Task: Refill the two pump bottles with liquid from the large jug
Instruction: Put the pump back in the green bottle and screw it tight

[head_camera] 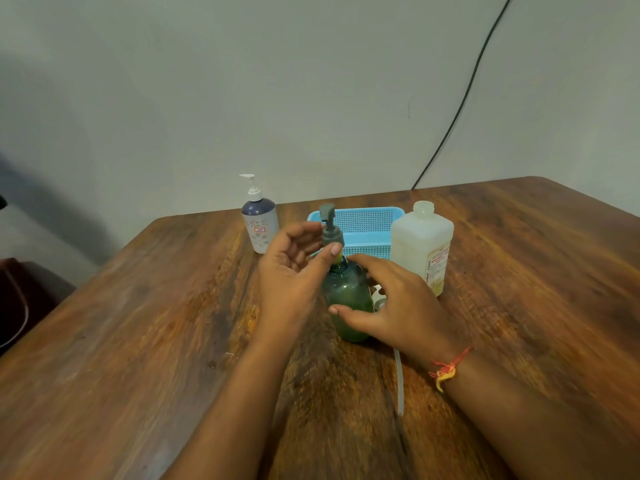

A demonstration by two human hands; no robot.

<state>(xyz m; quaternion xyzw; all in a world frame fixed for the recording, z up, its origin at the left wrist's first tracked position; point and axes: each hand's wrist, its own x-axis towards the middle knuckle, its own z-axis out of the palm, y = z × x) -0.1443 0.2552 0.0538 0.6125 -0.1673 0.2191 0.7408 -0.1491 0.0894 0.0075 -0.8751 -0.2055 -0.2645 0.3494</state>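
My right hand (394, 306) wraps the green pump bottle (348, 299) standing mid-table (138, 323), while my left hand (294, 271) pinches its grey pump head (330, 225). The uncapped jug (420, 244) stands just right, beside a blue basket (363, 225); the white pump bottle (259, 223) stands behind left.

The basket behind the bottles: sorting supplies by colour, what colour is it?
Light blue, perforated mesh walls; the basket shows in the head view.
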